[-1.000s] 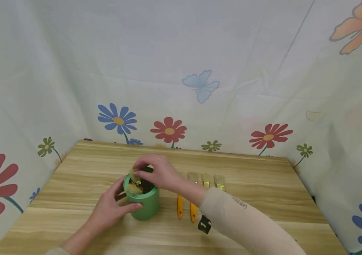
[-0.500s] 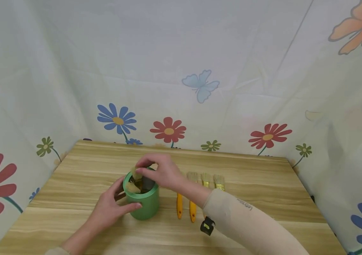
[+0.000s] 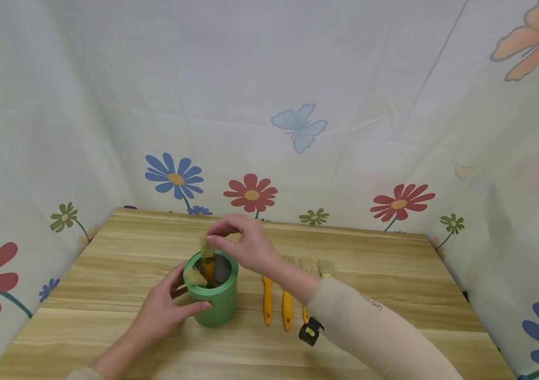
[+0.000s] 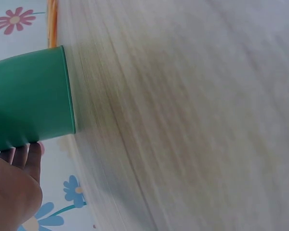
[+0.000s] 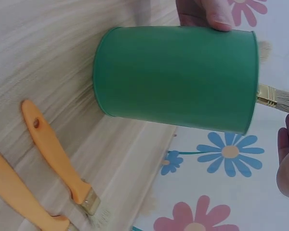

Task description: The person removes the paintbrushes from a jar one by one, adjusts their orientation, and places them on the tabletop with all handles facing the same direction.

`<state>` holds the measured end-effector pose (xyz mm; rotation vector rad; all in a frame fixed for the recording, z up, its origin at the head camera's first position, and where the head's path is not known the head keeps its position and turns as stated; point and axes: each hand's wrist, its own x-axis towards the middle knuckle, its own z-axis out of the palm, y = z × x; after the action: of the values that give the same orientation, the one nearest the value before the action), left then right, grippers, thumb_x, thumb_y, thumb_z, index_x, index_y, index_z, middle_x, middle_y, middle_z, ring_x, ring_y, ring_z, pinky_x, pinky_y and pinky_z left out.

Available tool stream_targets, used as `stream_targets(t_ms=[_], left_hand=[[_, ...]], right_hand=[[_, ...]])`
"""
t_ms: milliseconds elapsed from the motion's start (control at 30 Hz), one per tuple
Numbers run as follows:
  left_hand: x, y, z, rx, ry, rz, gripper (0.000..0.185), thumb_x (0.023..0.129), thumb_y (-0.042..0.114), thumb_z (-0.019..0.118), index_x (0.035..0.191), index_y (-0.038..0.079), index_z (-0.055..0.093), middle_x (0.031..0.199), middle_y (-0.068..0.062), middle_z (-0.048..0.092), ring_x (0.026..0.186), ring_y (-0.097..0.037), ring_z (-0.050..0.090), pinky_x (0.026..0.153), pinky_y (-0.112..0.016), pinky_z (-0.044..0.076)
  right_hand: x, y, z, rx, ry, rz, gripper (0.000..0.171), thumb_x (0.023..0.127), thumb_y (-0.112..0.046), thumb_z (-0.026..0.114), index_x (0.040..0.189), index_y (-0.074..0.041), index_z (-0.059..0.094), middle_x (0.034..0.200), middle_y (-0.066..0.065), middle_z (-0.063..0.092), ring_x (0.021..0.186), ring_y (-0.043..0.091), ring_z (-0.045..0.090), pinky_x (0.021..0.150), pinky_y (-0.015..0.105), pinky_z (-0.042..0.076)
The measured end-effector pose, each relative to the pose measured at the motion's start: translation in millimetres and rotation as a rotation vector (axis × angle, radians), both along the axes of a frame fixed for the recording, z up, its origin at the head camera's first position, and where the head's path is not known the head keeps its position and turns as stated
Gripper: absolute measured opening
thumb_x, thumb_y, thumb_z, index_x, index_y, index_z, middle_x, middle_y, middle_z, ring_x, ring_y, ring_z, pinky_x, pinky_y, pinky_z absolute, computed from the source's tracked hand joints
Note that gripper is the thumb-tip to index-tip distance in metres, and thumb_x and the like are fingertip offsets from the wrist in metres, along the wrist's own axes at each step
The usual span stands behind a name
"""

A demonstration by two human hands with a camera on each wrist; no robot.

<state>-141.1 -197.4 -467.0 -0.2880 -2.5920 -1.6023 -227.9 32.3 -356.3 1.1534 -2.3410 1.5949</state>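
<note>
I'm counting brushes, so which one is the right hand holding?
The brush standing bristles-up in the green cup, pinched by the right hand. The others lie flat on the table.

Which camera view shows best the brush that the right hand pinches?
The head view: the brush stands in the green cup, bristles pinched. The right wrist view shows only its ferrule and bristles past the rim; the left wrist view shows nothing of it.

3 brushes point(image 3: 287, 295) right of cup point(image 3: 212, 301)
</note>
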Motion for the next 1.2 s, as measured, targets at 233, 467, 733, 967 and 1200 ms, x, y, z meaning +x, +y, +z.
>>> stream_targets(t_ms=[233,467,733,967,1200], left_hand=[[-0.4,1,-0.2,-0.001,-0.013,0.003,0.099,0.080,0.038,0.097,0.161,0.021,0.044,0.154,-0.009,0.059,0.140,-0.036,0.057,0.111,-0.055,0.055],[-0.3,2,-0.2,-0.010,-0.030,0.005,0.100,0.080,0.040,0.096,0.162,0.021,0.043,0.155,-0.010,0.058,0.141,-0.037,0.056,0.111,-0.056,0.054],[0.5,2,-0.2,-0.004,-0.033,0.011,0.101,0.078,0.039,0.098,0.161,0.018,0.044,0.154,-0.012,0.058,0.140,-0.037,0.057,0.111,-0.056,0.055],[0.6,2,-1.4,-0.001,-0.031,0.015,0.102,0.078,0.038,0.098,0.161,0.016,0.044,0.153,-0.013,0.059,0.140,-0.037,0.057,0.110,-0.055,0.055],[-0.1,1,-1.2,-0.006,-0.021,0.010,0.102,0.078,0.039,0.098,0.161,0.016,0.045,0.153,-0.013,0.059,0.140,-0.039,0.057,0.110,-0.055,0.055]], right_hand=[[-1.2,6,14.7,-0.066,0.061,-0.008,0.013,0.096,-0.007,0.081,0.109,-0.005,0.078,0.103,0.006,0.079,0.096,0.007,0.072,0.088,0.026,0.065],[-2.8,18,26.2,-0.149,0.092,-0.026,0.011,0.095,-0.003,0.081,0.106,-0.003,0.079,0.102,0.009,0.078,0.095,0.011,0.074,0.090,0.034,0.066],[-6.4,35,39.3,-0.201,0.085,-0.078,0.013,0.095,-0.001,0.080,0.108,-0.001,0.078,0.101,0.011,0.079,0.092,0.017,0.074,0.087,0.034,0.066],[-4.2,53,55.8,-0.214,0.038,-0.120,0.014,0.097,-0.003,0.079,0.110,-0.003,0.078,0.103,0.008,0.077,0.093,0.019,0.072,0.089,0.037,0.065],[-4.8,75,63.0,-0.257,-0.025,-0.154,0.012,0.097,-0.001,0.078,0.109,0.000,0.077,0.102,0.009,0.077,0.092,0.020,0.073,0.089,0.030,0.063]])
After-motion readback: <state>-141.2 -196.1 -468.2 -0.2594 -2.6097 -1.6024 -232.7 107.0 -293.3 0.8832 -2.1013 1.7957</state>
